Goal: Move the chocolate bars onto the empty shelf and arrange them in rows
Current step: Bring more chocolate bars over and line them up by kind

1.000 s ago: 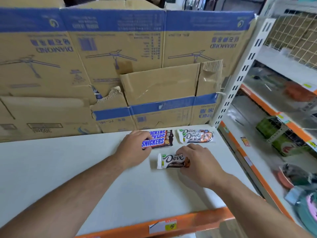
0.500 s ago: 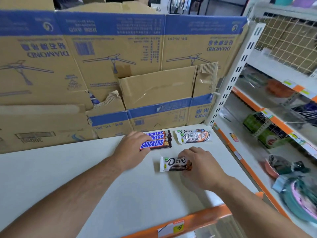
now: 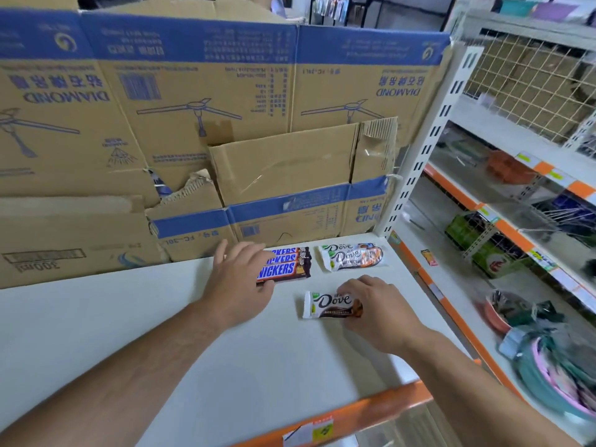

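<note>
On the white shelf (image 3: 161,333) lie three stacked Snickers bars (image 3: 285,264) at the back, with a small pile of white Dove bars (image 3: 353,256) to their right. A single Dove bar (image 3: 325,305) lies in front of them. My left hand (image 3: 240,282) rests over the left end of the Snickers bars, fingers fairly straight. My right hand (image 3: 375,308) pinches the right end of the single Dove bar, which lies flat on the shelf.
Large cardboard boxes (image 3: 209,124) stand along the shelf's back. An orange strip (image 3: 354,411) marks the front edge. A white perforated upright (image 3: 432,137) bounds the right side, with stocked shelves (image 3: 516,237) beyond it.
Both hands stay on the same bars; my left hand's fingers have spread a little over the Snickers. The view has shifted slightly.
</note>
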{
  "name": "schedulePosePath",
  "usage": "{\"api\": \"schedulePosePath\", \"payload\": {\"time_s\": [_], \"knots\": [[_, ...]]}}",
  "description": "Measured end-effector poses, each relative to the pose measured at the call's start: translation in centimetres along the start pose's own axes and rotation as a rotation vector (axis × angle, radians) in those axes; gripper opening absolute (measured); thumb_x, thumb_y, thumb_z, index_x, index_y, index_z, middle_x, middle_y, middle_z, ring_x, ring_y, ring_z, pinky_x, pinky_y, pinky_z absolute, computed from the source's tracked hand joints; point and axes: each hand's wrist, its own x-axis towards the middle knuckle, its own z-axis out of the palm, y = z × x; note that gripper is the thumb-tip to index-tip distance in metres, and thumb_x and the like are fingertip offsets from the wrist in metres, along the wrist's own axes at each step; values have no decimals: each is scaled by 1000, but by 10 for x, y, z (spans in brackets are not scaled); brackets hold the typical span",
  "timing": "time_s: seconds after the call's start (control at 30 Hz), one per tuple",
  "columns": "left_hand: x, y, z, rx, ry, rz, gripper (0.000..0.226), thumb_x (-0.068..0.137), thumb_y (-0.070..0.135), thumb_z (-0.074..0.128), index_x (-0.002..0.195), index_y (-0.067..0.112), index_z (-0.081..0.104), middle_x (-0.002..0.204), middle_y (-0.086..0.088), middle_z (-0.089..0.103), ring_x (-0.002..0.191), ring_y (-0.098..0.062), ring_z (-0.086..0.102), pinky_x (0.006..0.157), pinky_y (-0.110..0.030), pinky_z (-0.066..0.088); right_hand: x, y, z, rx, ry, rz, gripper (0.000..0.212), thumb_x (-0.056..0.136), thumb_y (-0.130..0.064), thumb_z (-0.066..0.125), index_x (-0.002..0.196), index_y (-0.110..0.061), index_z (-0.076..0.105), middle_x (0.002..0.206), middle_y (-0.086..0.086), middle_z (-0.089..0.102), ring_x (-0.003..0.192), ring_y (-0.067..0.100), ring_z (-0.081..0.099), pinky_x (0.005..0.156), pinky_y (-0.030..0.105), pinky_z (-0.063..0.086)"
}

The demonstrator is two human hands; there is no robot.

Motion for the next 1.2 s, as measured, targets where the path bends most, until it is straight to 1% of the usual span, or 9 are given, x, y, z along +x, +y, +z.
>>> {"api": "schedulePosePath", "payload": {"time_s": [0.1, 0.2, 0.33, 0.4, 0.47, 0.6, 0.73, 1.0, 1.2], "knots": [[-11, 31, 3, -38, 65, 90, 39, 76, 38, 54, 110, 23, 65, 118, 7, 62, 113, -18, 48, 104, -44, 34, 12, 20, -7, 23, -14, -13, 47, 65, -35, 59, 111, -29, 62, 103, -7, 60, 99, 22, 57, 81, 34, 45], [-25, 62, 15, -126, -56, 155, 37, 79, 41, 51, 109, 24, 66, 115, 10, 61, 112, -16, 49, 99, -39, 43, 28, 40, -12, -3, -15, -44, 47, 66, -34, 63, 113, -28, 62, 107, -5, 60, 102, 23, 56, 80, 34, 46], [-36, 77, 27, -135, -119, 70, 42, 83, 49, 49, 117, 30, 64, 127, 13, 57, 123, -11, 42, 107, -32, 31, 49, 62, -14, -60, 14, -80, 51, 71, -32, 70, 120, -31, 59, 117, -6, 58, 111, 21, 53, 81, 32, 44], [-36, 78, 25, -118, -119, 69, 40, 84, 49, 50, 118, 32, 63, 128, 15, 56, 124, -9, 40, 108, -25, 23, 60, 68, -16, -64, 33, -93, 50, 72, -31, 70, 121, -31, 58, 118, -6, 58, 111, 23, 52, 81, 33, 41], [-37, 80, 23, -97, -102, 78, 37, 83, 46, 53, 116, 31, 64, 126, 15, 57, 121, -9, 41, 106, -22, 21, 68, 71, -18, -69, 30, -92, 52, 73, -32, 69, 124, -32, 57, 117, -4, 57, 112, 22, 49, 81, 33, 37], [-37, 82, 23, -87, -110, 52, 35, 83, 44, 56, 116, 32, 63, 124, 15, 56, 120, -10, 43, 106, -26, 26, 68, 77, -16, -82, 79, -169, 55, 71, -41, 65, 125, -34, 57, 117, -9, 55, 115, 19, 45, 86, 33, 34], [-37, 84, 23, -82, -116, 41, 35, 82, 42, 58, 116, 33, 62, 124, 16, 55, 119, -10, 44, 104, -31, 32, 66, 83, -6, -56, 170, -217, 45, 71, -33, 64, 117, -33, 66, 111, -12, 61, 111, 18, 51, 85, 32, 32], [-37, 85, 22, -70, -127, 20, 36, 82, 42, 59, 117, 34, 61, 126, 18, 54, 120, -8, 42, 104, -31, 33, 77, 86, -2, -62, 185, -229, 41, 75, -33, 66, 116, -36, 67, 105, -11, 63, 102, 20, 55, 86, 34, 33], [-35, 87, 20, -58, -131, 18, 36, 82, 42, 58, 117, 33, 61, 126, 17, 54, 120, -8, 42, 104, -31, 33, 76, 88, -2, -54, 159, -237, 43, 78, -36, 63, 121, -36, 63, 108, -12, 61, 106, 19, 53, 93, 36, 35]]}}
